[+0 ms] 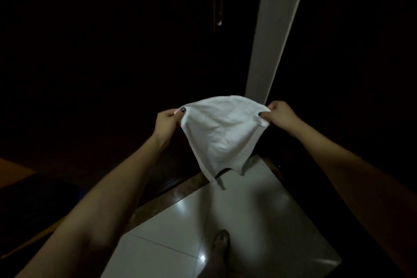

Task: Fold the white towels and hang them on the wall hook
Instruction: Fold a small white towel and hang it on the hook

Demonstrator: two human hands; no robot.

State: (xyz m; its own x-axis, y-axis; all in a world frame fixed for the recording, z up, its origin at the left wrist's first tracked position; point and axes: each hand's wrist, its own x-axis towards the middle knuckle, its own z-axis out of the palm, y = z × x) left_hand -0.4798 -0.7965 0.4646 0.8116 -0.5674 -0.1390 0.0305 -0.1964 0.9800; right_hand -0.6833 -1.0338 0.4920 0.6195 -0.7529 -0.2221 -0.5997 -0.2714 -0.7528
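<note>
Where the pale tiled floor (259, 221) runs out, a brown sill (180, 189) marks its far-left edge against a dark door (112, 52). A white upright post (275, 29) rises at the far right, and the room beyond is mostly too dark to read. Open space shows only over the tiles, near and below the towel (222, 133). I count one towel, two hands and one bare foot (222, 246) on the tiles. The left hand (165, 121) pinches the towel's upper left corner and the right hand (281, 115) pinches the upper right one. Both arms are stretched forward, so the cloth hangs in the air between them, above the floor. It is white and creased, wide at the top and narrowing to dangling lower corners.
</note>
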